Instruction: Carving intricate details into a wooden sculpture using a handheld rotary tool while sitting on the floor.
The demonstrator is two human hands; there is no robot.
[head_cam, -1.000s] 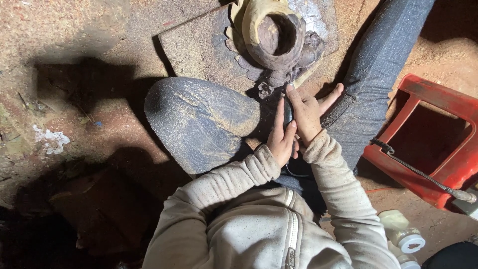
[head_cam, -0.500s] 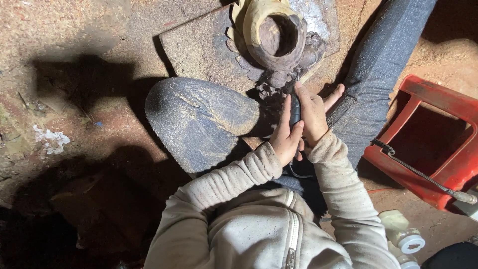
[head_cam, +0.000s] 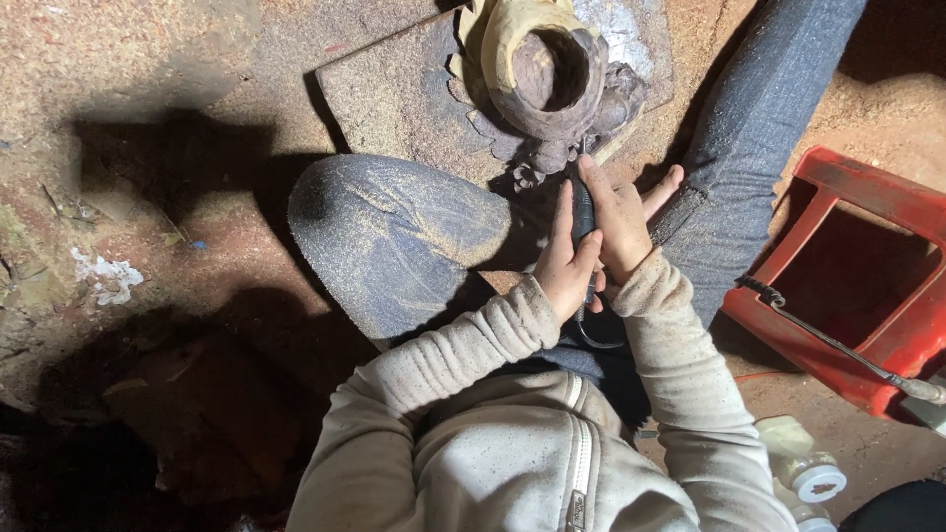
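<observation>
I look down on a dirt floor (head_cam: 148,79) strewn with sawdust, where the person sits with a bent knee (head_cam: 394,227) at nine o'clock from the hands. A red crate (head_cam: 857,266) lies at three o'clock, with white bottles (head_cam: 803,463) nearer at five. The carved wooden piece (head_cam: 542,69), round and hollow, lies at twelve o'clock on a flat board (head_cam: 394,89). Both hands close around a slim black rotary tool (head_cam: 583,212). Its long axis runs from six to twelve, tip aimed at the carving's lower edge. The right hand (head_cam: 626,222) wraps it farther forward, forefinger along the shaft, so it is nearer the carving. The left hand (head_cam: 567,266) clamps it just behind, thumb pressed on.
</observation>
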